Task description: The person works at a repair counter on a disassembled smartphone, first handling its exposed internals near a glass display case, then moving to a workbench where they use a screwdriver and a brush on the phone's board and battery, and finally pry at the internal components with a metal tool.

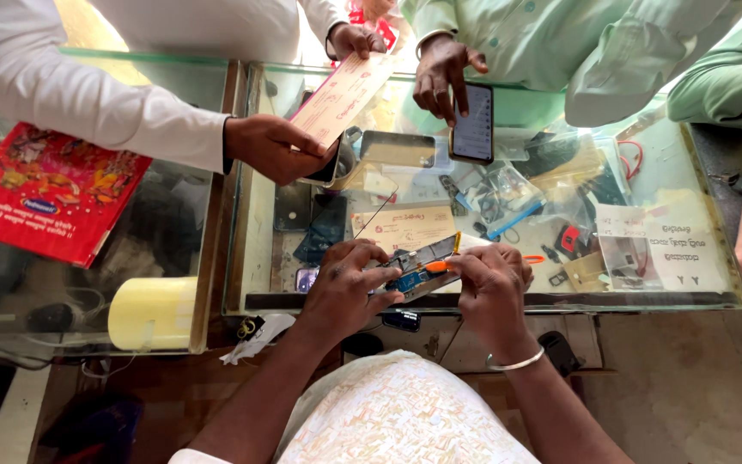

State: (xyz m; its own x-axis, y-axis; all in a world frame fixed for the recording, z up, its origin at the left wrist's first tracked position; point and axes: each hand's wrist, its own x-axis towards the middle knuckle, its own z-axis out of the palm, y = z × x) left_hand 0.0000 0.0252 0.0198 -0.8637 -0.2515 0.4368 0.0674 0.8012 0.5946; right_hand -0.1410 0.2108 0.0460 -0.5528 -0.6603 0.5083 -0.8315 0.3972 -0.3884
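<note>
The fingers (pixel 369 258) of the left hand (pixel 345 288) are curling around the near end of an opened phone (pixel 418 266), gripping it from the left, while the fingers (pixel 474 262) of the right hand (pixel 493 292) are pinching an orange-handled tool (pixel 440 267) narrowly and pressing its tip onto the phone's exposed interior. The opened phone is showing a blue board and metal frame with its back cover off, and it is being held tilted, just above the near edge of the glass counter (pixel 714 296). Both hands are meeting at the phone with wrists bent inward; a thin metal bangle (pixel 517 363) is sitting on the right wrist. Beyond them, across the counter, another person's hand (pixel 272 148) in a white sleeve is holding a pink paper slip (pixel 343 97), and a further person's hand (pixel 441 73) is touching a dark phone (pixel 474 123) standing on the glass. A red printed packet (pixel 45 193) is lying to the left.
</note>
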